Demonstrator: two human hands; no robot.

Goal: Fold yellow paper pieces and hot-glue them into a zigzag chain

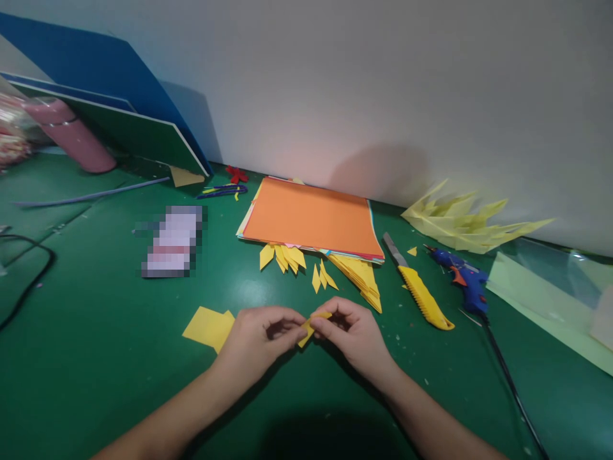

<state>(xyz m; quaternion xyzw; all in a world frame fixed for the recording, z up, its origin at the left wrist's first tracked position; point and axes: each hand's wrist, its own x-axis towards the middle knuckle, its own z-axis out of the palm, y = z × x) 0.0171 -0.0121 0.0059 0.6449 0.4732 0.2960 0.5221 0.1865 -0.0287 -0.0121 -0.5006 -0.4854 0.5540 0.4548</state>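
Note:
Between my two hands is a small yellow piece of paper (306, 335), low over the green table. My left hand (261, 335) pinches its left edge between thumb and fingers. On the other side, the thumb and forefinger of my right hand (352, 332) close on the same piece. Flat yellow paper pieces (205, 326) lie beside my left hand, partly covered by it. Just beyond my hands are small yellow paper diamonds (324, 276), a fan of folded yellow pieces (282, 257) and a stack of yellow paper triangles (360, 278).
A paper stack topped with orange (311, 214) lies near the wall. To the right are a yellow-handled knife (424, 297), blade out, a blue glue gun (462, 278) with cord, and a pale yellow spiky paper piece (472, 220). A pink bottle (71, 134) and boards (110, 128) stand left.

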